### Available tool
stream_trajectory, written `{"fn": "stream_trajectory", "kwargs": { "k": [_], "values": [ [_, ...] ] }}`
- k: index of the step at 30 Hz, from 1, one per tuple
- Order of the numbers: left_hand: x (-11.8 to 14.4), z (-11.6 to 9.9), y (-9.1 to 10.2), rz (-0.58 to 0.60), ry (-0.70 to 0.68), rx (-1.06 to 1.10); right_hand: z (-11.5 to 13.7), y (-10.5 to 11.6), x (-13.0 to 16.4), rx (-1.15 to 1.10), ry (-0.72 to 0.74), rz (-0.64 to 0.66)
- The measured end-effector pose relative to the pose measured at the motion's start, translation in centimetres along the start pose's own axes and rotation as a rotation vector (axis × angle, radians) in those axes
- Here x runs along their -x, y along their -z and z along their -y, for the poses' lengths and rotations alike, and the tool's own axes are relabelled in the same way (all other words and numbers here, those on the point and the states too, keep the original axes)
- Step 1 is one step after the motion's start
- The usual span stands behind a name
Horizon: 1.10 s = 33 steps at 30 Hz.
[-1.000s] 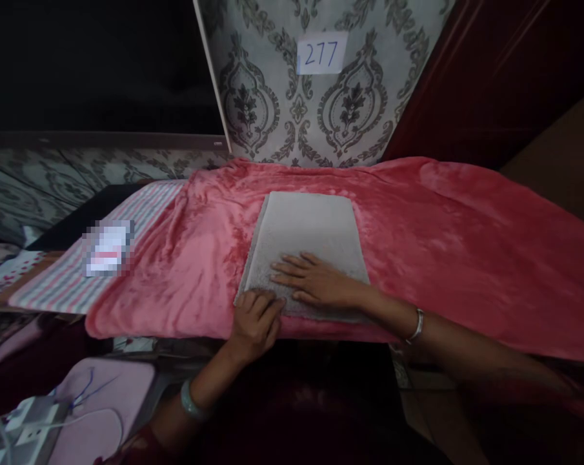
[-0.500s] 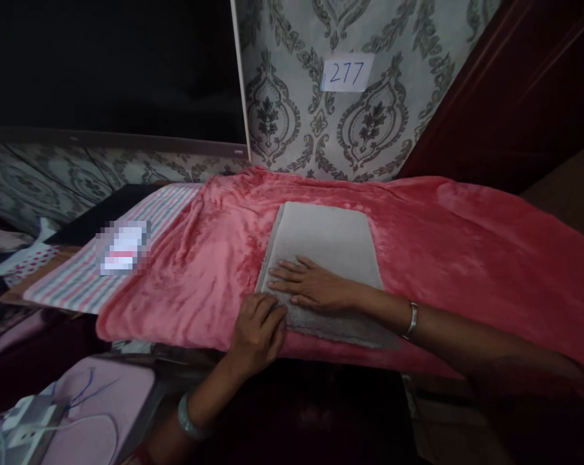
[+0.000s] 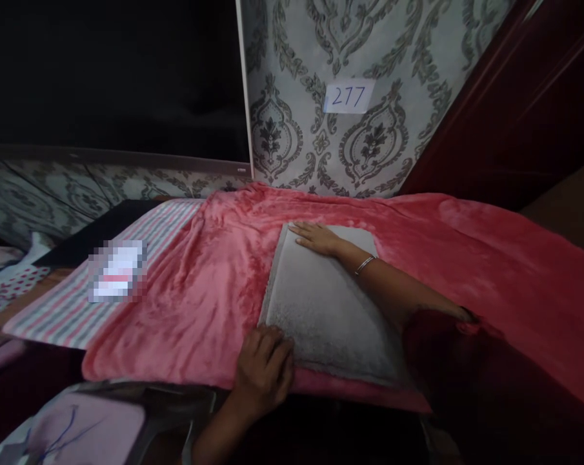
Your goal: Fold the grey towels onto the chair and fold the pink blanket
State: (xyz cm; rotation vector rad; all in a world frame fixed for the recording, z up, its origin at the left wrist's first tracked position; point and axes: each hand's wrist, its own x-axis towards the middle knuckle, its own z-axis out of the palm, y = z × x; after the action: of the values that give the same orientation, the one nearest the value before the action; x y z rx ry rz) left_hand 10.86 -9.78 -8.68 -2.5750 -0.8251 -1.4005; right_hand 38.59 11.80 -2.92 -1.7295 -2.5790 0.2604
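Note:
A folded grey cloth [image 3: 321,303] with a soft nap lies flat on a pink plush blanket [image 3: 185,310]. My right hand [image 3: 315,239] rests flat on the cloth's far left corner, fingers stretched toward the left. At the near left corner, my left hand [image 3: 265,365] has its fingers curled over the cloth's edge; the thumb side is partly hidden. My right forearm passes over the right part of the cloth and covers some of it.
Left of the blanket is a striped cloth [image 3: 54,310] with a blurred-out phone-like object [image 3: 117,271] on it. A large dark screen [image 3: 112,77] stands behind. A paper marked 277 [image 3: 348,96] hangs on the patterned wall. At lower left is a pink stool-like surface [image 3: 93,420].
My right hand has slid away from me, from the cloth's near left part to its far left corner. My left hand stays at the near left corner. The view has tilted up slightly.

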Motion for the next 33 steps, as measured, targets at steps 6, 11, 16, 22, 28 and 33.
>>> {"fn": "stream_trajectory", "kwargs": {
  "k": [6,11,16,22,28,33],
  "values": [
    [0.0,0.3,-0.2,-0.038,-0.021,-0.010,0.1,0.7,-0.9,0.009,-0.175,-0.028],
    [-0.1,0.9,-0.1,-0.017,-0.065,-0.019,1.9,1.5,4.2,-0.020,-0.142,-0.154],
    [-1.9,-0.5,0.7,-0.018,-0.024,-0.028,5.5,0.3,15.0,-0.073,0.192,-0.109],
    [-4.6,-5.5,-2.1,0.212,-0.168,0.189,6.5,-1.8,20.7,-0.141,0.273,0.023],
    [-3.7,-5.9,-4.0,0.280,-0.171,0.115,1.2,-1.2,15.4,-0.065,0.118,-0.066],
    [-2.9,-5.5,-4.1,0.225,-0.174,0.103,-3.2,-0.4,10.7,-0.045,-0.070,-0.121]
  ]
}}
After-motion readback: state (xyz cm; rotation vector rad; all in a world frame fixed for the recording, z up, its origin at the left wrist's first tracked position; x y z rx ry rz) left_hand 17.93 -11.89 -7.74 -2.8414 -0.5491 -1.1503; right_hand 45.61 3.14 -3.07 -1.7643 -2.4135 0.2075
